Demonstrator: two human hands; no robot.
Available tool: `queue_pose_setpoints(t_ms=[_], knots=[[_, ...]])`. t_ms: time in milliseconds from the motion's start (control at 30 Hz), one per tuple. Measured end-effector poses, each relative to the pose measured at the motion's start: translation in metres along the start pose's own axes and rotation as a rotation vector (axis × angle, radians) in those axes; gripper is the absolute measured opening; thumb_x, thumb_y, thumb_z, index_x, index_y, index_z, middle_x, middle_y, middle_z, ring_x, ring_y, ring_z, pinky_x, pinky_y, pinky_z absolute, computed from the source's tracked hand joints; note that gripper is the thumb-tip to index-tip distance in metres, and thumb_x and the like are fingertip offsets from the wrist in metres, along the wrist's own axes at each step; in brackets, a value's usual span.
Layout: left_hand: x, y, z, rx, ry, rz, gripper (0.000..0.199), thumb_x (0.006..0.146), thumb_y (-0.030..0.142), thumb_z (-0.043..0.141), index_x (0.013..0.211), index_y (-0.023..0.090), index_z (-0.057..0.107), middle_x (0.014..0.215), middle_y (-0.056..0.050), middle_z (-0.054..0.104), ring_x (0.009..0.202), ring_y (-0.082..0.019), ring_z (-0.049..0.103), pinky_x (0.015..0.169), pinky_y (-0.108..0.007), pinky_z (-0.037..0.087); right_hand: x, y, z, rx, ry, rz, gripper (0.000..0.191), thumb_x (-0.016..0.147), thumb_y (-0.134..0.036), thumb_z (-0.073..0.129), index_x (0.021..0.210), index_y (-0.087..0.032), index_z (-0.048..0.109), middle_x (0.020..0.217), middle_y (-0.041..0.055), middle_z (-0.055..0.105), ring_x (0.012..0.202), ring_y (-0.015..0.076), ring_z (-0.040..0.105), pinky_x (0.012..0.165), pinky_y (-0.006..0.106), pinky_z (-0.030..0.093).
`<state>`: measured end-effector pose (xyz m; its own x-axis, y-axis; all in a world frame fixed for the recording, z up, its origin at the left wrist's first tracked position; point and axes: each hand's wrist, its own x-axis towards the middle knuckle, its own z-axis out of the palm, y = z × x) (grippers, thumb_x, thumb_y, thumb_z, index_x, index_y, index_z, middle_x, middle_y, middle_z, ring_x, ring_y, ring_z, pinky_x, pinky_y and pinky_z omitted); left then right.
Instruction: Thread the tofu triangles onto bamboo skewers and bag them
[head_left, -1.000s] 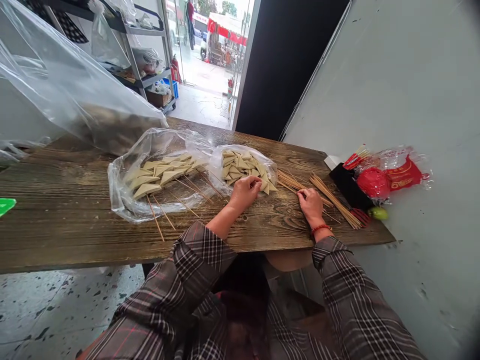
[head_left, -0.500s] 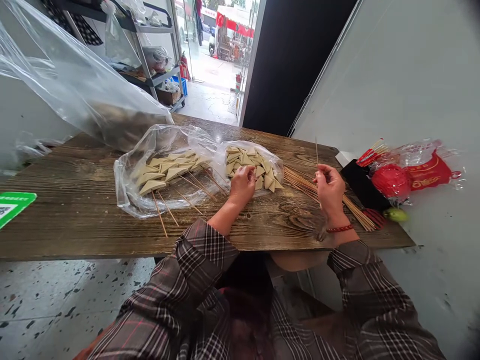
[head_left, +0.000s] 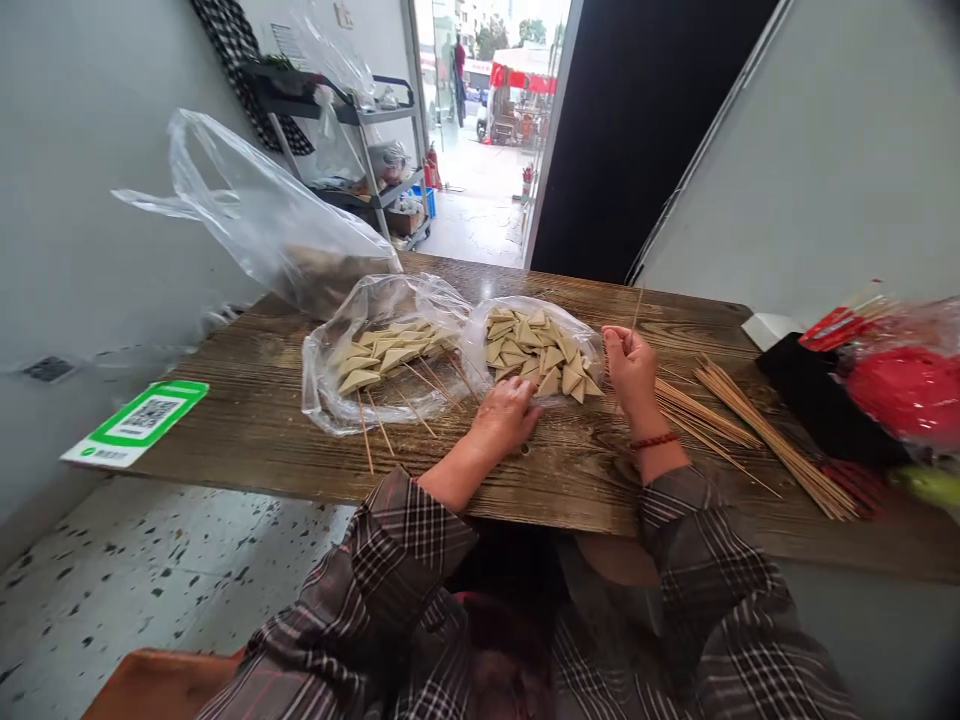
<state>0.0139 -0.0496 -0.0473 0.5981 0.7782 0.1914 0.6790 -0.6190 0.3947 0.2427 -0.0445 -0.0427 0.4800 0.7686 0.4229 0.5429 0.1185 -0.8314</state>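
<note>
Both hands are above the near half of the wooden table (head_left: 262,430). With fingertips closed together, the right hand (head_left: 631,368) pinches a thin stick (head_left: 638,308), whose upper end points up, leaning slightly away from vertical; a dark red beaded bracelet (head_left: 654,440) circles that wrist. The left hand (head_left: 508,412) is at the front edge of a pile of pale triangular pieces (head_left: 529,340), its fingers bent toward them; whether it grips one cannot be told. This pile lies in a spread clear bag (head_left: 592,345), just left of the raised stick. Beside it to the left, a wider plastic bag (head_left: 313,385) holds more triangles (head_left: 390,345), several pierced by skewers (head_left: 365,430) whose bare ends point toward the person. Right of the right hand, a loose bundle of sticks (head_left: 709,418) lies near a second bundle (head_left: 784,445), which slants beside a black box (head_left: 817,400). At the table's left end is a green-and-white card (head_left: 150,420) with a square code.
</note>
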Motion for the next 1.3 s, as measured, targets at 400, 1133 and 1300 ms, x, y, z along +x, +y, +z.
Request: queue_pose_setpoints(t_ms=[400, 1133, 1300], knots=[[0.025, 0.018, 0.003, -0.15, 0.061, -0.121, 0.017, 0.091, 0.029, 0.055, 0.094, 0.019, 0.068, 0.087, -0.006, 0.069, 0.083, -0.02, 0.064, 0.075, -0.031, 0.046, 0.013, 0.043, -0.016, -0.264, -0.03, 0.082, 0.031, 0.078, -0.044, 0.057, 0.064, -0.017, 0.065, 0.057, 0.0049, 0.063, 0.052, 0.0147, 0.046, 0.054, 0.028, 0.031], [0.053, 0.001, 0.014, -0.679, 0.117, -0.174, 0.008, 0.074, 0.016, 0.066, 0.079, 0.017, 0.06, 0.062, 0.005, 0.051, 0.061, -0.01, 0.048, 0.06, -0.023, 0.036, -0.011, -0.021, -0.02, 0.26, -0.047, -0.029, 0.058, 0.093, -0.07, 0.038, 0.108, -0.021, 0.066, 0.057, -0.0051, 0.046, 0.049, 0.0103, 0.042, 0.049, 0.024, 0.035], [0.05, 0.005, -0.002, -1.299, 0.169, -0.295, 0.022, 0.073, 0.021, 0.072, 0.086, 0.016, 0.056, 0.07, 0.004, 0.062, 0.061, -0.008, 0.06, 0.062, -0.02, 0.045, -0.017, -0.026, -0.019, 0.306, -0.135, -0.031, 0.054, 0.096, -0.063, 0.039, 0.112, -0.02, 0.067, 0.057, -0.0052, 0.046, 0.049, 0.0098, 0.04, 0.048, 0.023, 0.034]])
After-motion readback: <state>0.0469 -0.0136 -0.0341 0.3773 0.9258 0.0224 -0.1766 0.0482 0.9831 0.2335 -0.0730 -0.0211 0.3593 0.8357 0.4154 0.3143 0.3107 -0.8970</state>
